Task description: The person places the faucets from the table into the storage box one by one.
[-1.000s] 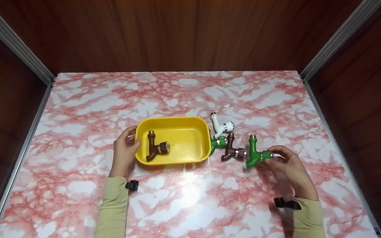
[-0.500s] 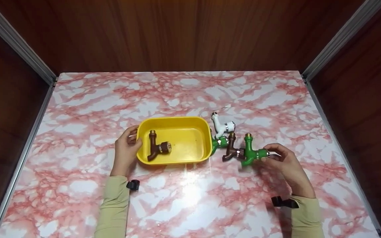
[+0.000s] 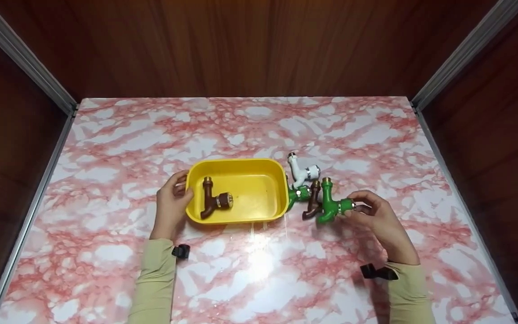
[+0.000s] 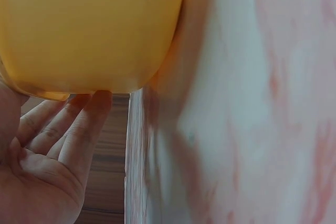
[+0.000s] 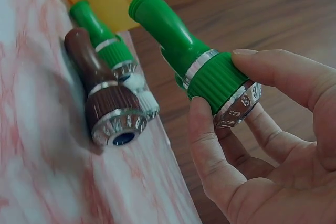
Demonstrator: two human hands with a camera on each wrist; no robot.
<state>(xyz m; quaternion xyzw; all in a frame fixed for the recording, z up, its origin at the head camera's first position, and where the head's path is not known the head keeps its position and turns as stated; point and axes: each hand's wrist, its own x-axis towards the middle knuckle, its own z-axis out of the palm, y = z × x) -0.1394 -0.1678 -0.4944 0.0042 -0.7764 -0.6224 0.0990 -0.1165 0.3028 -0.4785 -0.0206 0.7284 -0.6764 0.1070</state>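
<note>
The left hand (image 3: 171, 202) holds with thumb and fingers the left end of the single yellow tub (image 3: 254, 195), and inside it, just to the right of this hand, lies one brown tap (image 3: 212, 203) of the two. The right hand (image 3: 382, 220) pinches by its handle one green tap (image 3: 330, 208) of the two, raised above the desk (image 3: 259, 283). On the desk, to the left of the right hand, there are three others: the second brown tap (image 3: 315, 193), partly hidden behind the held one, the second green tap (image 3: 303, 194), just beside the tub, and the only white tap (image 3: 302, 175), a little farther ahead.
</note>
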